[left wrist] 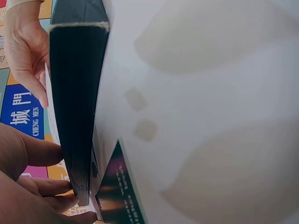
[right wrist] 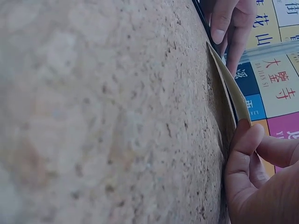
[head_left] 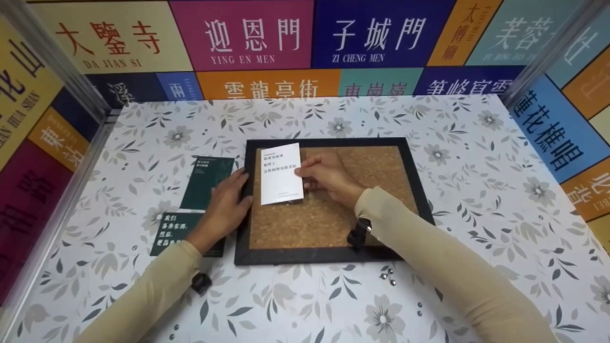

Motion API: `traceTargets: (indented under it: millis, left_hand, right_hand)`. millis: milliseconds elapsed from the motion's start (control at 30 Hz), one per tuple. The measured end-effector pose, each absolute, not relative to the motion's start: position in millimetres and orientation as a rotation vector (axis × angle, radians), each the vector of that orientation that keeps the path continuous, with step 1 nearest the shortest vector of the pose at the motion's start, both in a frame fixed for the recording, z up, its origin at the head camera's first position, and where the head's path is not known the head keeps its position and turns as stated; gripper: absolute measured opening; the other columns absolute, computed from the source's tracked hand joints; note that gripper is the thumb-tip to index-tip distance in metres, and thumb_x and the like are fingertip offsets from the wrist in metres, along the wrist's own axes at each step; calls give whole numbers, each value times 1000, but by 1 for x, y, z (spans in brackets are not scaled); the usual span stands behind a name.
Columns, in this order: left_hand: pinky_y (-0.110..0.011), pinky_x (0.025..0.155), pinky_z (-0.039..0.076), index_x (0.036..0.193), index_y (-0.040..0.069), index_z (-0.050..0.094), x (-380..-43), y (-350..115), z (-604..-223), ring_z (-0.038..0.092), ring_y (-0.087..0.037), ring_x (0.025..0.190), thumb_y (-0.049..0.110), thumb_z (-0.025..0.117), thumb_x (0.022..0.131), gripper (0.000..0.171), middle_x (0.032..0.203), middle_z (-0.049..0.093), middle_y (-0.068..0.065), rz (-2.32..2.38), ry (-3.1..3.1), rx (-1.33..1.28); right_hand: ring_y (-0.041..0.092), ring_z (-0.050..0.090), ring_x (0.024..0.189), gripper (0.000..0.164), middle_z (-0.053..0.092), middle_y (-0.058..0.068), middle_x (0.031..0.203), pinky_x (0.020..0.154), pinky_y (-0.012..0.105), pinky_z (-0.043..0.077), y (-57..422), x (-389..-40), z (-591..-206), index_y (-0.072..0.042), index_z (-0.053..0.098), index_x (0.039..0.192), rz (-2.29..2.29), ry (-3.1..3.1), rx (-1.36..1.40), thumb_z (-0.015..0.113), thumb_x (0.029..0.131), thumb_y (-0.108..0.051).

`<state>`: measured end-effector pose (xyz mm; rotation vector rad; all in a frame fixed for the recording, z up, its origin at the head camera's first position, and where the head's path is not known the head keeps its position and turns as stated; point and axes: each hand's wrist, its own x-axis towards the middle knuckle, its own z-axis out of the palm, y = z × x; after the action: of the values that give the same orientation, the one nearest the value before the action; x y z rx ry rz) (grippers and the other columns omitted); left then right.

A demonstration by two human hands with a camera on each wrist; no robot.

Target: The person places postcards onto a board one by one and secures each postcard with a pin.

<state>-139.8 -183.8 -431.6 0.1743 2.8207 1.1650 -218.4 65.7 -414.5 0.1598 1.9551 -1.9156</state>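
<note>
My right hand [head_left: 330,177] pinches the right edge of a white card [head_left: 281,186] printed with Chinese characters. The card lies over the upper left of a cork board [head_left: 329,224] with a black frame [head_left: 310,256]. Seen from the right wrist, thumb and fingers grip the card [right wrist: 230,88] close over the cork, its edge lifted off the surface. My left hand [head_left: 224,207] rests against the frame's left side, fingertips and thumb touching it, fingers not wrapped round it. Part of that hand covers the lower of two dark green cards.
A dark green card [head_left: 205,186] lies left of the board, with a second green card [head_left: 167,233] with white characters below it. Several small silver pins [head_left: 388,276] lie in front of the board. Colourful printed panels [head_left: 257,35] wall the table's back and sides.
</note>
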Motion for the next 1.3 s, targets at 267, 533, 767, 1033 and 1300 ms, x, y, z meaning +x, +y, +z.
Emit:
traceTargets:
  millis: [267,533,767,1033,1300]
  left_hand:
    - [-76,129,3,162,-12,43,-139,-184,-433,23,-48,164,6,60,110,58,177,30,-26,1168,2835,193]
    - [-78,127,3,162,-12,44,-140,-183,-435,25,-50,163,13,62,109,61,176,32,-25,1177,2845,182]
    - [-78,127,4,161,-12,43,-140,-183,-434,25,-50,163,12,66,107,63,176,32,-26,1149,2859,182]
    - [-79,127,6,161,-12,44,-141,-182,-434,27,-50,163,12,67,107,63,176,32,-27,1132,2869,188]
    - [-79,127,5,162,-11,44,-141,-182,-434,26,-50,163,11,66,107,63,176,32,-27,1128,2865,187]
  right_hand:
    - [13,64,57,7,70,8,83,59,24,60,60,-219,-415,4,71,96,-1938,1957,135,78,96,6]
    - [14,70,54,10,73,14,78,57,25,62,62,-223,-414,10,73,92,-1822,2078,31,78,98,3]
    - [14,69,51,16,73,13,72,52,27,61,60,-228,-410,7,72,87,-1619,2221,-23,78,98,-2]
    - [14,66,48,21,71,12,64,49,27,59,56,-230,-411,4,72,79,-1471,2359,-113,79,98,-1]
    - [14,67,49,25,72,13,65,50,27,60,56,-229,-413,5,75,77,-1384,2418,-194,78,100,-3]
